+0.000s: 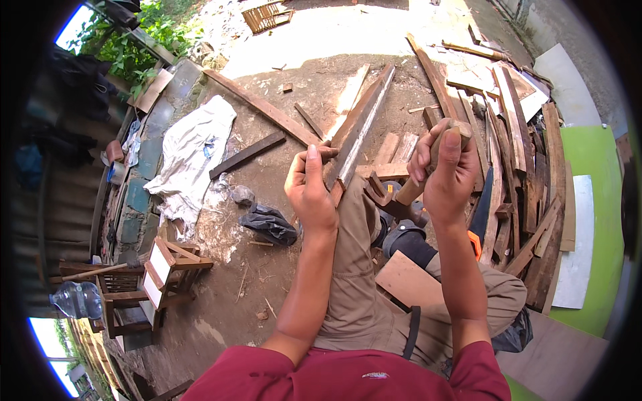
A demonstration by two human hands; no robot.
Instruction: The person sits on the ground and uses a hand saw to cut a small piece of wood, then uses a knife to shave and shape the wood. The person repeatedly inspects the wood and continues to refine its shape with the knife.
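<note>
Left hand (311,187) curled round edge of long wooden plank (356,137), near end by trousered thigh (353,247); right hand (447,170) wrapped about wooden-handled hammer (409,192), head low beside plank.

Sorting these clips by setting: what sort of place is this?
Probably an outdoor yard used for woodworking: planks are heaped on the right, the right hand grips a wooden-handled tool, and leafy plants grow at the upper left.
</note>
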